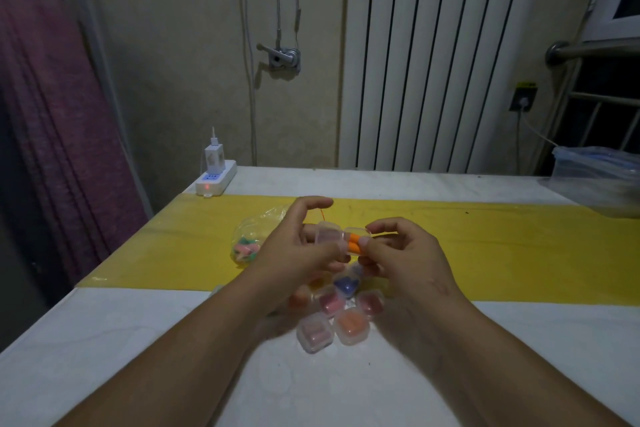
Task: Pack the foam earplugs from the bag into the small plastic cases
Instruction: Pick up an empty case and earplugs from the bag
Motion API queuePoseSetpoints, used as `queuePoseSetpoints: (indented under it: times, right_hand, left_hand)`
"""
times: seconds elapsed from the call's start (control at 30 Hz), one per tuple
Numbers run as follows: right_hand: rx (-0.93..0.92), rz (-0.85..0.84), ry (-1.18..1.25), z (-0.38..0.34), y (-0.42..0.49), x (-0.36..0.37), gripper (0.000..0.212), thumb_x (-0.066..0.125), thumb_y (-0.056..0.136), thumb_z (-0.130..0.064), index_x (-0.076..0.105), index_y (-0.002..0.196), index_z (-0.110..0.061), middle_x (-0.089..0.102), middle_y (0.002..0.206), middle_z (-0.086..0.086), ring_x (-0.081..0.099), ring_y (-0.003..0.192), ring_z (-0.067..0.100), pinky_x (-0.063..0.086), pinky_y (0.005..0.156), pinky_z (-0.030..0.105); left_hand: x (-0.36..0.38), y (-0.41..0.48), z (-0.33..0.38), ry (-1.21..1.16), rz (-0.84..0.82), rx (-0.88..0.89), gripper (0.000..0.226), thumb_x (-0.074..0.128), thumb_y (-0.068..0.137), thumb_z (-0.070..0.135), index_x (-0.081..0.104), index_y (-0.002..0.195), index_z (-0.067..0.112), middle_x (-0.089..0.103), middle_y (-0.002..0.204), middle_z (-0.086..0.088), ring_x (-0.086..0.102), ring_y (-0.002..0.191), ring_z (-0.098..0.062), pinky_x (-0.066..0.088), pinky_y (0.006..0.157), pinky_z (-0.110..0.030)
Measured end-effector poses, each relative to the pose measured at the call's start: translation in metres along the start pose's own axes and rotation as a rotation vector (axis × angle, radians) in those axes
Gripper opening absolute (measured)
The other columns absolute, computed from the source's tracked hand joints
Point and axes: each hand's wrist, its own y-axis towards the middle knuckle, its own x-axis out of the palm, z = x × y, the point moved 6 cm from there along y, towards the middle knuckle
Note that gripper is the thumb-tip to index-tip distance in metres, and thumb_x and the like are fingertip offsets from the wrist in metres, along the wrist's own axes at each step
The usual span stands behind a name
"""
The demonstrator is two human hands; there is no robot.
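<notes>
Head cam, both hands up over the yellow strip [519, 246] that runs across the table [104, 340]. From my end I see one clear case [328, 235] flipped open and held just above the strip's middle. Its two halves sit side by side, so the long axis runs left-right, parallel to the strip. Left hand [298, 250] grips the empty half, thumb and fingers curled round it, forefinger sticking out above. Right hand [405, 253] pinches the other half between thumb and forefinger. That half has two orange earplugs [353, 243] in it, lying side by side. Can't tell which way their tips point, too blurry. Case is see-through with rounded corners, plugs are bright orange. Bag [251, 243] sits on the strip left of the hands, crinkly clear plastic with pink and green plugs inside. Filled cases [329, 302] are bunched at the strip's near edge below the hands, with pink, orange and blue showing through
</notes>
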Motion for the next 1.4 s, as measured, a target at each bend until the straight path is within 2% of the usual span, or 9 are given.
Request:
queuePoseSetpoints:
  times: [0.07,0.17,0.43,0.73,0.83,0.93,1.03,1.27,1.4]
  right_hand:
    - [-0.013,0.027,0.008,-0.002,0.0,-0.003,0.015,0.073,0.084,-0.006,0.064,0.095,-0.011,0.067,0.067,0.01,0.067,0.063,0.026,0.057,0.065,0.041]
    - [-0.026,0.034,0.001,-0.005,-0.001,-0.004,0.014,0.071,0.086,-0.004,0.064,0.097,-0.009,0.067,0.068,0.01,0.066,0.06,0.022,0.058,0.069,0.045]
    - [-0.049,0.031,-0.074,-0.012,-0.006,-0.005,0.014,0.073,0.085,-0.007,0.064,0.095,-0.011,0.063,0.062,-0.003,0.058,0.044,0.003,0.044,0.043,0.016]
    - [0.086,-0.038,0.176,-0.005,-0.01,0.005,0.001,0.064,0.09,-0.009,0.066,0.091,-0.009,0.062,0.074,0.013,0.058,0.059,0.019,0.051,0.057,0.032]
    - [0.127,-0.081,0.257,-0.005,-0.01,0.008,0.021,0.052,0.098,-0.02,0.067,0.096,-0.005,0.065,0.083,0.015,0.058,0.063,0.02,0.049,0.057,0.032]
    - [0.14,-0.128,0.183,-0.002,-0.012,0.011,0.029,0.066,0.089,-0.035,0.072,0.095,-0.007,0.068,0.083,0.012,0.058,0.069,0.021,0.049,0.058,0.031]
    - [0.093,-0.105,0.086,-0.002,-0.012,0.009,0.011,0.073,0.086,-0.021,0.075,0.091,-0.011,0.069,0.082,0.01,0.059,0.075,0.025,0.051,0.062,0.035]
    - [0.013,0.025,-0.071,-0.012,-0.005,-0.01,0.009,0.072,0.087,-0.014,0.073,0.094,-0.009,0.067,0.059,-0.011,0.053,0.044,-0.001,0.043,0.046,0.019]
    - [-0.054,0.084,-0.154,-0.015,0.004,-0.023,0.01,0.076,0.083,-0.02,0.075,0.09,-0.013,0.058,0.051,-0.015,0.046,0.048,0.007,0.036,0.052,0.024]
  left_hand:
    - [0.002,0.0,-0.004,-0.318,-0.015,-0.112,0.022,0.048,0.098,0.015,0.053,0.119,0.02,0.072,0.098,-0.02,0.071,0.085,-0.033,0.056,0.084,-0.047]
    - [-0.001,0.002,-0.009,-0.451,0.001,-0.15,0.031,0.031,0.102,0.019,0.057,0.113,0.009,0.068,0.103,-0.03,0.067,0.092,-0.043,0.052,0.087,-0.05]
    - [0.002,0.0,-0.006,-0.306,-0.065,-0.09,0.026,0.051,0.095,-0.002,0.067,0.112,0.009,0.071,0.092,-0.016,0.07,0.084,-0.025,0.061,0.078,-0.033]
    - [0.004,-0.001,-0.004,-0.241,-0.043,-0.029,0.027,0.06,0.09,-0.002,0.065,0.114,0.009,0.073,0.093,-0.01,0.069,0.082,-0.023,0.058,0.08,-0.037]
    - [0.001,0.001,-0.003,-0.203,0.0,0.002,0.032,0.064,0.087,-0.004,0.065,0.115,0.009,0.071,0.094,-0.009,0.069,0.082,-0.022,0.058,0.08,-0.04]
    - [0.0,0.001,-0.002,-0.156,-0.001,0.021,0.034,0.067,0.084,-0.005,0.065,0.115,0.008,0.068,0.095,-0.008,0.069,0.08,-0.017,0.061,0.076,-0.034]
    - [-0.001,0.001,-0.002,-0.137,-0.004,0.026,0.032,0.068,0.084,-0.001,0.066,0.113,0.012,0.069,0.095,-0.008,0.07,0.08,-0.017,0.061,0.073,-0.033]
    - [-0.026,0.003,0.004,0.085,0.296,0.157,0.014,0.063,0.092,0.015,0.069,0.105,0.018,0.07,0.095,0.005,0.067,0.081,-0.014,0.058,0.063,-0.027]
    - [-0.029,0.003,0.003,0.251,0.357,0.165,0.012,0.063,0.092,0.02,0.068,0.099,0.029,0.068,0.084,0.012,0.062,0.072,-0.008,0.056,0.067,-0.033]
